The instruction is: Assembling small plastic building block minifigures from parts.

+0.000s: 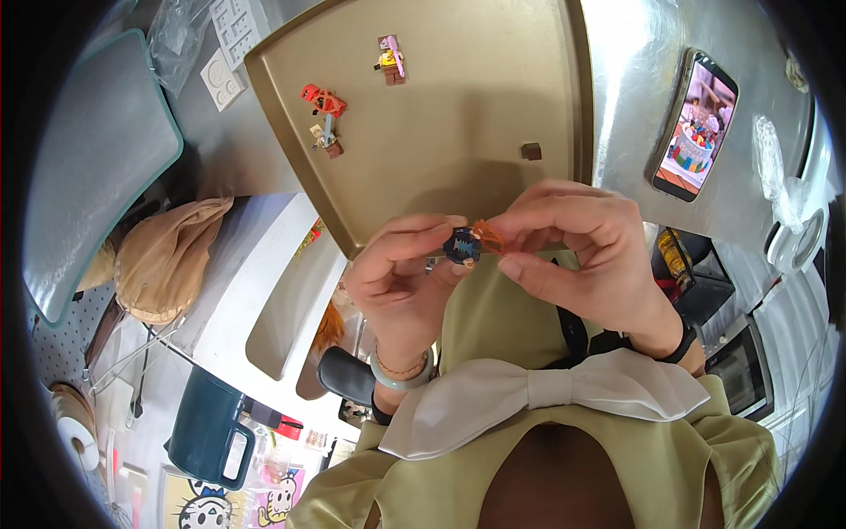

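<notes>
Over the near edge of a gold baking tray (493,53), my left hand (397,269) pinches a small dark toy figure (460,246) between thumb and fingertips. Thumb and forefinger of my right hand (586,242) hold a translucent orange piece (490,236) against the figure's right side. Whether the two parts are joined, I cannot tell. On the tray lie a red toy figure (324,100), a toy figure with a grey sword (326,138) and a yellow-topped toy figure with a pink piece (390,62). A small brown block (530,152) sits farther right.
A phone (696,128) showing a decorated cake lies right of the tray on the metal table. White molds (222,79) and clear plastic lie to its left. Lower left are a dark teal pitcher (207,428), a brown cloth bag (167,260) and a white bin (286,291).
</notes>
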Motion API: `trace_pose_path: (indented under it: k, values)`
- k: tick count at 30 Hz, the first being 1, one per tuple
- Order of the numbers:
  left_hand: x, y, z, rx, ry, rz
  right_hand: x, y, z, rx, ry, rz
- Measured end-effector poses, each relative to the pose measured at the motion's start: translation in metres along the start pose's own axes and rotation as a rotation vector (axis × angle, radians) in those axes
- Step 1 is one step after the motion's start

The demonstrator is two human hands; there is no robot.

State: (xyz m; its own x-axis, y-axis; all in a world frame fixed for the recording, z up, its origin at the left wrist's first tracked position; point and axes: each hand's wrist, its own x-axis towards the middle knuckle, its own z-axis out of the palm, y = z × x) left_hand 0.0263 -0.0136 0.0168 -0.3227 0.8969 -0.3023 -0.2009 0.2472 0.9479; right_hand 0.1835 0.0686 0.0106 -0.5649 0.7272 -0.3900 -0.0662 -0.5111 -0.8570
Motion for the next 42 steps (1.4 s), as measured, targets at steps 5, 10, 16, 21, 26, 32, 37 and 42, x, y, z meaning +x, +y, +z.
trace_pose_path:
  k: [5, 10, 16, 21, 26, 32, 37, 42]
  values:
    - [-0.001, 0.0, -0.001, -0.005, -0.021, 0.01, 0.001, -0.003, 0.0, -0.033, -0.018, 0.009]
    - [0.002, -0.001, 0.003, 0.016, -0.032, -0.012, 0.001, 0.0, 0.0, -0.066, 0.023, -0.063]
    - [-0.005, 0.0, 0.001, 0.222, 0.005, 0.104, 0.002, 0.003, 0.006, -0.311, 0.007, -0.15]
    - [-0.006, -0.001, 0.003, 0.266, 0.007, 0.149, -0.001, 0.004, 0.011, -0.298, 0.092, -0.219]
    - [-0.008, -0.002, 0.004, 0.309, 0.058, 0.191, -0.004, 0.008, 0.012, -0.246, 0.107, -0.261]
    - [-0.009, -0.001, 0.002, 0.349, 0.044, 0.21, -0.006, 0.008, 0.015, -0.253, 0.069, -0.279]
    - [-0.01, -0.002, 0.0, 0.343, 0.046, 0.219, -0.006, 0.01, 0.018, -0.289, 0.096, -0.339]
    - [-0.009, -0.001, 0.0, 0.272, 0.057, 0.176, -0.004, 0.01, 0.019, -0.326, 0.09, -0.361]
